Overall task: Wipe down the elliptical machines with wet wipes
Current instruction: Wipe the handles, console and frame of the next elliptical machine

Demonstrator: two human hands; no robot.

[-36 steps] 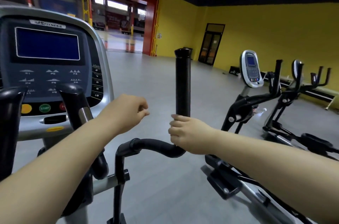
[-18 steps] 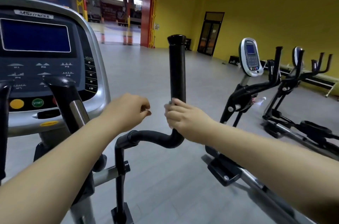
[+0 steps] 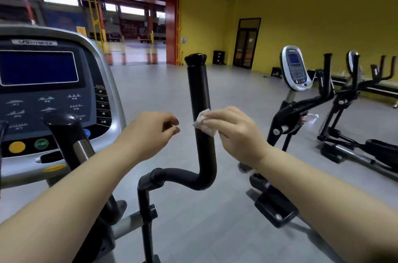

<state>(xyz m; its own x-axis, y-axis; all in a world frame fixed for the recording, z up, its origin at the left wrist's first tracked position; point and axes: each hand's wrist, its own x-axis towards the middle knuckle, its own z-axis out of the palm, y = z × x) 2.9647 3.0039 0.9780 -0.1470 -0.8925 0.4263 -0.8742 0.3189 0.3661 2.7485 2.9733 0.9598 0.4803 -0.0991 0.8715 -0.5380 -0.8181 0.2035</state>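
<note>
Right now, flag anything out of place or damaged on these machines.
No damage shows. One oddity: a crumpled whitish item is lodged on the neighbouring elliptical, on its frame, and is not part of the machine.

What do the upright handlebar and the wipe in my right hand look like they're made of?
The handlebar looks matte black, probably rubber or foam over a tube; only a dull sheen shows. The wipe seems thin white nonwoven cloth; it crumples in soft folds in the right hand.
</note>
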